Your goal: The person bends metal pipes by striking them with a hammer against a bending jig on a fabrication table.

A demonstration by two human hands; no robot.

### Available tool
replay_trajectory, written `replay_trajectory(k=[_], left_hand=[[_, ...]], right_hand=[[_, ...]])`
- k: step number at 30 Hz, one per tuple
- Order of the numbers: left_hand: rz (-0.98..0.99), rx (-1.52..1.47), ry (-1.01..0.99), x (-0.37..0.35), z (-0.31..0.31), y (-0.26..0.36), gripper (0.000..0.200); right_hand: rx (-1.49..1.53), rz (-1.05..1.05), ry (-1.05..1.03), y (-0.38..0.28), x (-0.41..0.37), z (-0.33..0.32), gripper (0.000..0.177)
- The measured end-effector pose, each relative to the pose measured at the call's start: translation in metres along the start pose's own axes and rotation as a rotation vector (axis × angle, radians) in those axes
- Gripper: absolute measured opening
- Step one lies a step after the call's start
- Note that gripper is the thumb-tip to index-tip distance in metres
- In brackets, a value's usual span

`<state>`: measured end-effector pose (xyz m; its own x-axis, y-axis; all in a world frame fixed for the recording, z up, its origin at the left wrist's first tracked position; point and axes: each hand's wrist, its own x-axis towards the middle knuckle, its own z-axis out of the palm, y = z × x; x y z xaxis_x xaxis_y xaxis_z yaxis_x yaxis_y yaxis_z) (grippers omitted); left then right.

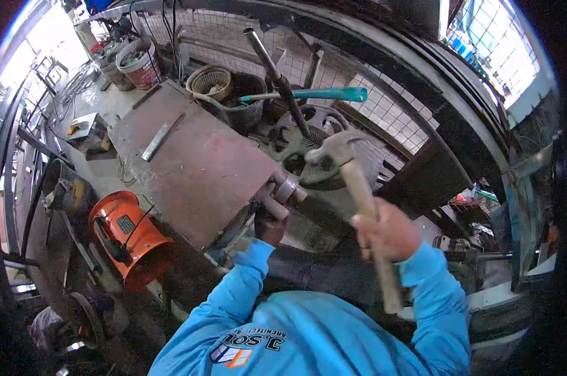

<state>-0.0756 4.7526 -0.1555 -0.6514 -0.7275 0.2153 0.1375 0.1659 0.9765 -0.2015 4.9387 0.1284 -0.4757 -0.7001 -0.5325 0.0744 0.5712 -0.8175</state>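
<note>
A claw hammer [358, 185] is held up by its wooden handle in my right hand [390, 232], its steel head tilted toward the upper left. My left hand [272, 230] is in shadow at the near corner of the workbench [202, 169]. It appears closed around a short metal pipe [273, 205], though its fingers are largely hidden. Beside that pipe, a shiny round metal fitting [288, 189] sticks out from the bench corner. The hammer head is apart from both pieces.
A flat metal bar [163, 138] lies on the bench. An orange blower [130, 238] stands to the left. Behind are a black bucket [239, 113], a white bucket [139, 66], a spoked wheel [289, 147], an upright metal rod [277, 78] and a teal tube [333, 94].
</note>
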Motion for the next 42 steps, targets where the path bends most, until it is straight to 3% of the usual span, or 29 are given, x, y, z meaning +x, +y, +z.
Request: replay_trajectory(k=[2, 6, 8, 11, 14, 17, 20, 21, 24, 25, 27, 28, 30, 32, 34, 36, 37, 38, 40, 42], left_hand=[[0.085, 0.191, 0.029, 0.003, -0.003, 0.049, 0.039], [0.063, 0.369, -0.096, -0.004, -0.018, 0.047, 0.038], [0.183, 0.510, 0.001, -0.013, -0.014, 0.054, 0.039], [0.531, 1.007, 0.148, -0.017, -0.013, 0.049, 0.039], [-0.168, 0.013, -0.034, -0.025, -0.025, 0.025, 0.035], [-0.352, -0.032, -0.075, -0.021, -0.033, 0.043, 0.034], [-0.217, 0.239, -0.298, -0.015, -0.049, 0.086, 0.038], [-0.155, 0.226, -0.305, -0.017, -0.054, 0.085, 0.040], [-0.021, 0.181, -0.367, -0.027, -0.075, 0.077, 0.045], [-0.006, 0.168, -0.412, -0.029, -0.087, 0.076, 0.048], [-0.283, -0.082, -0.384, -0.038, -0.100, 0.079, 0.051], [-0.562, -0.324, -0.292, -0.039, -0.101, 0.092, 0.051], [-0.576, -0.363, -0.226, -0.053, -0.101, 0.103, 0.049], [-0.190, 0.046, -0.292, -0.073, -0.093, 0.104, 0.044], [-0.006, 0.407, -0.268, -0.076, -0.084, 0.098, 0.041], [-0.041, 0.185, -0.182, -0.076, -0.076, 0.088, 0.041], [-0.106, -0.198, -0.108, -0.079, -0.075, 0.084, 0.041], [-0.108, -0.204, -0.049, -0.079, -0.075, 0.081, 0.041], [-0.106, -0.077, 0.067, -0.088, -0.076, 0.073, 0.040], [-0.038, 0.483, 0.111, -0.103, -0.076, 0.063, 0.039]], right_hand=[[0.029, 0.000, 0.076, -0.024, -0.017, -0.007, 0.038], [0.120, -0.258, 0.240, -0.026, -0.029, -0.010, 0.040], [0.145, -0.282, 0.267, -0.014, -0.021, -0.005, 0.041], [0.138, -0.257, 0.241, 0.022, 0.009, 0.015, 0.040], [0.079, -0.141, 0.156, 0.050, 0.018, 0.036, 0.039], [0.027, -0.101, 0.198, 0.061, 0.006, 0.048, 0.037], [-0.010, -0.087, 0.281, 0.084, -0.007, 0.040, 0.037], [0.014, 0.025, 0.317, 0.062, -0.022, 0.041, 0.039], [-0.214, -0.061, 0.458, 0.074, -0.042, 0.025, 0.041], [-0.064, -0.040, 0.456, 0.084, -0.045, 0.023, 0.041], [0.048, -0.007, 0.415, 0.082, -0.058, 0.021, 0.040], [0.103, 0.007, 0.387, 0.076, -0.066, 0.021, 0.040], [0.137, 0.002, 0.270, 0.073, -0.068, 0.021, 0.038], [0.172, -0.047, 0.173, 0.084, -0.066, 0.023, 0.038], [0.202, -0.086, 0.072, 0.092, -0.060, 0.025, 0.040], [0.202, -0.090, 0.025, 0.088, -0.061, 0.027, 0.041], [0.179, -0.148, -0.014, 0.095, -0.060, 0.025, 0.042], [0.174, -0.178, -0.022, 0.094, -0.063, 0.024, 0.041], [0.167, -0.238, -0.046, 0.090, -0.067, 0.024, 0.041], [0.262, -0.275, -0.092, 0.096, -0.068, 0.025, 0.042]])
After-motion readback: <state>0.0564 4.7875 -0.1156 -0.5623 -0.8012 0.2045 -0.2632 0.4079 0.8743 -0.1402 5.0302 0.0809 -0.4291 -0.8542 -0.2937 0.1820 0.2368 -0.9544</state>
